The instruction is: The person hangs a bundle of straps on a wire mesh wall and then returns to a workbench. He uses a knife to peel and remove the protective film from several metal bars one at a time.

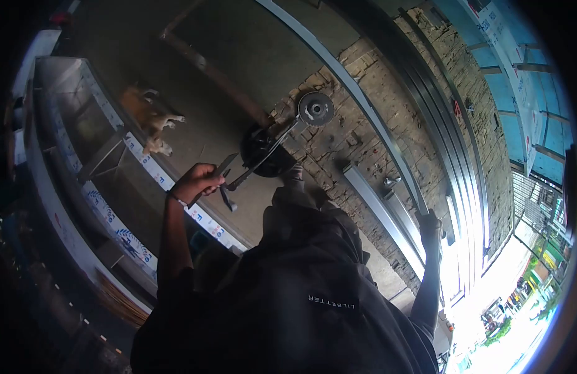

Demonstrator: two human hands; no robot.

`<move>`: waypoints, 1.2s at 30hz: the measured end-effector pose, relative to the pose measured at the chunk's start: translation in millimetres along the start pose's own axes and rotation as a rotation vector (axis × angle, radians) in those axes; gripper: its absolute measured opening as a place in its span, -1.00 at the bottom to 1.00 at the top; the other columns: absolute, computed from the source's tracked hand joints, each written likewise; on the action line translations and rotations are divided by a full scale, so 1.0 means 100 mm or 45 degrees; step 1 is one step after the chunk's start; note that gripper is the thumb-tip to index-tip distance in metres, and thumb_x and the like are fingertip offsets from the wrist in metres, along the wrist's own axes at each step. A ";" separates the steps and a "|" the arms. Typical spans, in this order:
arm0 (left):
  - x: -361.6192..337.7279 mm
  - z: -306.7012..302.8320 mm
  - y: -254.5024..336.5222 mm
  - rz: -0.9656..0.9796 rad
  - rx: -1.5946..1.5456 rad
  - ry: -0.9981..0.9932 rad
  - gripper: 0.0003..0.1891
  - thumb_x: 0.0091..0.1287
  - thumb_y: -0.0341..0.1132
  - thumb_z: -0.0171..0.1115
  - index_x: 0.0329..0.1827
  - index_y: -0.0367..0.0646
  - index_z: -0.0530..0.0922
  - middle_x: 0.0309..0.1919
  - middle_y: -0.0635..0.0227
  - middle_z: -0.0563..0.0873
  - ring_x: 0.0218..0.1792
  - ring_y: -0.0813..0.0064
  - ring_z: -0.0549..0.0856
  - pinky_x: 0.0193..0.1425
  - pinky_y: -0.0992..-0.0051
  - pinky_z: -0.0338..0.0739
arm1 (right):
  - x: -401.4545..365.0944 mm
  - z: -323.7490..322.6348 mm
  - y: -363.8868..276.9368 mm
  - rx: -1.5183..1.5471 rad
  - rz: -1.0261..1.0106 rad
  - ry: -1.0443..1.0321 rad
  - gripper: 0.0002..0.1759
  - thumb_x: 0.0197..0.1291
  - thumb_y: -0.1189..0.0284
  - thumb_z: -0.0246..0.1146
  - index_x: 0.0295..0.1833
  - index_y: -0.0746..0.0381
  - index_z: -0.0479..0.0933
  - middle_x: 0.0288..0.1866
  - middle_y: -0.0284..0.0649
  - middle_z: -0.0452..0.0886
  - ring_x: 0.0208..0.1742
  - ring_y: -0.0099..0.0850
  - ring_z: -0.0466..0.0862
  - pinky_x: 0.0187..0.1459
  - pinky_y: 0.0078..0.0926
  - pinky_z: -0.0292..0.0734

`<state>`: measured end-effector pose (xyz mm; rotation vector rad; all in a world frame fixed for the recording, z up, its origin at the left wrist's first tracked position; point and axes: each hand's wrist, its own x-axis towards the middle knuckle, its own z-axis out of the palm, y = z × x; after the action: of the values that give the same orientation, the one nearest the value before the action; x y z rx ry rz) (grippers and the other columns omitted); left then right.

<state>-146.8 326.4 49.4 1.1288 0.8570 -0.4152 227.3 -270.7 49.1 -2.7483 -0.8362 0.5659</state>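
Note:
My left hand (204, 181) is closed around a flat, dark metal tool (225, 165) with a straight blade-like strip and a short bent piece below the fingers. On the other side, my right hand (430, 225) grips the near end of a long, narrow metal profile (357, 96), which curves away in the lens toward the top of the view. Between the hands, beyond my legs, stands a dark machine (263, 149) with a round toothed saw blade (316, 110). Shorter metal profiles (379, 209) lie on the ground just left of my right hand.
A dog (152, 118) lies on the floor at the upper left. Beside it runs a long metal frame (123, 137) with printed film. Several long bars (447, 118) lie over worn brick paving (363, 62) at the right. A rusty bar (220, 78) crosses the floor behind the machine.

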 end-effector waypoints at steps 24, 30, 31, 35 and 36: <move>4.08 0.09 -3.05 0.306 0.564 0.960 -0.32 0.36 0.02 0.32 0.45 -0.18 0.45 0.28 0.05 0.66 0.22 0.09 0.69 0.26 0.15 0.61 | -0.20 -0.55 -0.72 0.043 0.514 -0.194 -0.86 0.31 0.45 0.27 -0.19 0.31 0.65 -0.49 -0.27 0.65 -0.47 -0.49 0.65 -0.40 -0.51 0.54; 3.64 0.06 -2.43 0.250 0.596 0.807 -0.38 0.41 -0.06 0.32 0.45 -0.18 0.46 0.33 0.24 0.61 0.18 0.30 0.67 0.11 0.30 0.63 | -0.09 -0.61 -0.84 0.016 0.477 -0.197 -0.67 0.23 0.32 0.53 -0.15 0.28 0.54 -0.40 -0.16 0.75 -0.36 -0.35 0.77 -0.29 -0.34 0.60; 3.52 0.11 -2.35 -0.029 0.563 0.774 -0.46 0.43 -0.07 0.30 0.36 -0.18 0.53 0.24 0.24 0.67 0.07 0.36 0.72 -0.03 0.34 0.66 | -0.10 -0.63 -0.85 -0.013 0.486 -0.206 -0.67 0.24 0.31 0.51 -0.16 0.27 0.53 -0.46 -0.19 0.68 -0.40 -0.33 0.72 -0.32 -0.31 0.56; 2.84 0.06 -2.15 0.046 -0.175 0.802 -0.62 0.50 0.00 0.26 -0.09 -0.21 0.59 -0.59 0.42 0.52 -0.64 0.56 0.52 -0.58 0.48 0.41 | -0.18 -0.55 -0.62 0.059 0.246 -0.201 -0.70 0.26 0.32 0.48 -0.14 0.26 0.53 -0.45 -0.17 0.64 -0.42 -0.30 0.68 -0.34 -0.29 0.53; 2.51 0.06 -1.97 0.008 -0.164 0.760 -0.63 0.53 -0.01 0.22 -0.15 -0.19 0.57 -0.64 0.45 0.48 -0.69 0.57 0.49 -0.62 0.50 0.37 | -0.19 -0.54 -0.60 0.116 0.143 -0.180 -0.71 0.27 0.33 0.47 -0.13 0.26 0.53 -0.43 -0.15 0.65 -0.41 -0.28 0.68 -0.34 -0.30 0.53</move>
<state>-122.2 272.6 -263.7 1.1495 1.3781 -0.0050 206.0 -237.6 121.7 -2.7098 -0.6705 0.8073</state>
